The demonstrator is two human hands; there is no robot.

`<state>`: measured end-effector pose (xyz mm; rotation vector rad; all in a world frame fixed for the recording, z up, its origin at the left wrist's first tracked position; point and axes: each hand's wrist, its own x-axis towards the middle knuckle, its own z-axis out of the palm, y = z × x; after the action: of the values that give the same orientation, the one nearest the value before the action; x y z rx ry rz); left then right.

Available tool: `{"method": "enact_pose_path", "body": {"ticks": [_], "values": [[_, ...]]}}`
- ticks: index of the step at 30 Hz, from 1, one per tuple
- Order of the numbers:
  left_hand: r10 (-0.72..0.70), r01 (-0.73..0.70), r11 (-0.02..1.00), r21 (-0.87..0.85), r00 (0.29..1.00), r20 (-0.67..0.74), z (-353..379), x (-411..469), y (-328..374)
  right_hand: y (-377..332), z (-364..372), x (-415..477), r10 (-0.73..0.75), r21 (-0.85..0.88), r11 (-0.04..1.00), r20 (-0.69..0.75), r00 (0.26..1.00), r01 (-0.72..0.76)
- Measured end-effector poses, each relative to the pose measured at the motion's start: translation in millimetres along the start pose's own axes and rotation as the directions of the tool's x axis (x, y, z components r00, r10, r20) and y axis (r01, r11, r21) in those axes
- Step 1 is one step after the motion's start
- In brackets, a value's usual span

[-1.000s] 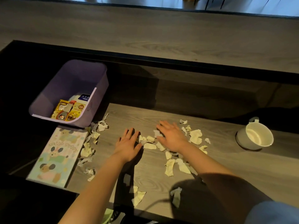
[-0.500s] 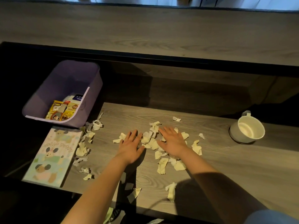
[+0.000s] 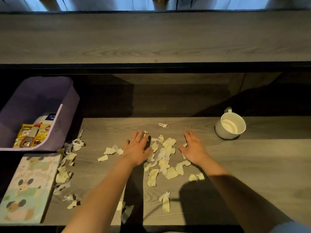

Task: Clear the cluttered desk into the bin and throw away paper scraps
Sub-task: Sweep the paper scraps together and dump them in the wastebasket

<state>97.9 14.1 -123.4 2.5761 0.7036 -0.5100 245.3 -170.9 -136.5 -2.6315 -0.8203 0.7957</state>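
1. Your left hand [image 3: 137, 148] lies palm down on the desk [image 3: 252, 165], fingers straight and slightly spread; it grips nothing, and its thumb side borders the central heap of paper scraps [image 3: 164, 153].
2. Your right hand [image 3: 193, 148] lies palm down on the far side of the same heap, fingers extended and flat; it holds nothing, though one small scrap touches its thumb edge.
3. The central heap sits between your two hands and trails toward you, with loose pieces near your right forearm and one long strip [image 3: 165, 201] lying apart, closer to the near edge.
4. A single scrap [image 3: 162, 125] lies alone beyond your fingertips.
5. A few scraps [image 3: 111, 151] lie just left of your left hand.
6. A second band of scraps [image 3: 67, 165] runs along the left edge of the desk, from the corner of the bin down beside the notebook.
7. The purple bin [image 3: 67, 101] stands at far left, holding yellow snack packets [image 3: 32, 135] and a white item with a dark label [image 3: 50, 116].
8. The illustrated notebook [image 3: 28, 185] lies flat in front of the bin.
9. A white mug [image 3: 230, 126] stands upright at right, well apart from the scraps, handle pointing away from you.
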Motion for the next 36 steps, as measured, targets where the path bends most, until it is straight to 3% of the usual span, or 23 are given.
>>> {"method": "enact_pose_path", "body": {"ticks": [6, 9, 14, 20, 26, 32, 36], "values": [[-0.011, 0.01, 1.0, 0.029, 0.999, 0.037, 8, 7, 2, -27, 10, -11, -0.182, 0.086, 0.981, 0.099, 0.978, 0.174], [-0.009, 0.009, 1.0, 0.008, 1.0, -0.002, 4, 6, 0, -38, 5, -1, -0.209, 0.127, 0.971, 0.034, 0.977, 0.203], [-0.023, 0.022, 1.0, -0.004, 0.992, -0.121, -2, 6, -6, -52, -14, 32, -0.205, 0.026, 0.979, 0.027, 0.978, 0.204], [-0.07, 0.069, 0.997, -0.034, 0.998, -0.012, 1, 10, -17, -83, -16, 67, -0.224, -0.077, 0.967, 0.184, 0.957, 0.242], [-0.071, 0.071, 0.997, 0.023, 0.997, -0.015, 5, 7, -27, -94, 0, 63, -0.332, -0.134, 0.911, 0.324, 0.886, 0.39], [-0.069, 0.07, 0.998, 0.01, 0.997, -0.019, 7, -9, -34, -88, 18, 35, -0.414, -0.081, 0.882, 0.343, 0.844, 0.465], [-0.087, 0.085, 0.996, -0.018, 0.991, -0.101, 6, -27, -44, -90, 18, 20, -0.419, -0.075, 0.886, 0.289, 0.861, 0.457]]}}
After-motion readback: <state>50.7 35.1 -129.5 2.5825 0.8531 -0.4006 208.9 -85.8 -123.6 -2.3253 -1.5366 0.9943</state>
